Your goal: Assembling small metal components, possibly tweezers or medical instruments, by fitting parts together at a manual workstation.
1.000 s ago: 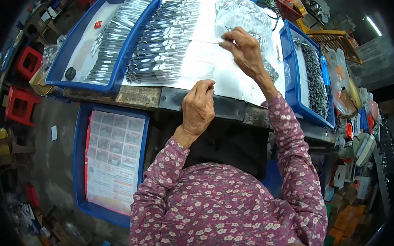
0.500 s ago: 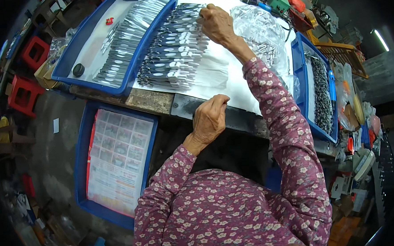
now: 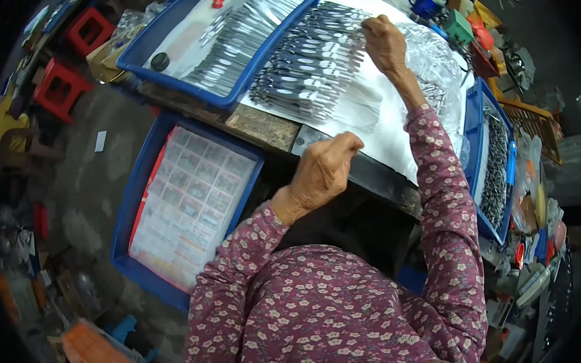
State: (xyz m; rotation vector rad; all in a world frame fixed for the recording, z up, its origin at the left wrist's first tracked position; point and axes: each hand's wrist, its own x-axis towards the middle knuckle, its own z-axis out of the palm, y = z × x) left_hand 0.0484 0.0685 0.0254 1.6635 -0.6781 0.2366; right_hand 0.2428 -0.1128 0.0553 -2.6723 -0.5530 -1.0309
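My right hand [image 3: 384,44] is closed, fingertips pinched, at the far right end of a row of slim dark and silver pen-like pieces [image 3: 311,65] with white oval marks. These lie side by side on a white sheet [image 3: 396,136] on the table. Whatever my right fingers hold is hidden. Nearer to me, my left hand [image 3: 323,173] hangs closed just in front of the table's edge; I cannot make out anything in it. Right of the row lies a clear plastic bag [image 3: 432,62] with small silvery parts inside and beside it.
At the left, a blue tray [image 3: 237,95] holds more slim silvery pieces. Another blue tray [image 3: 126,236], lined with a printed sheet, sits below the table edge. A blue bin [image 3: 476,149] of small dark parts stands right. Red stools [image 3: 59,88] stand on the floor.
The whole view has swung, so table and trays sit further right in the picture. My right hand stays near the row's far right end. My left hand has drawn slightly back from the table edge.
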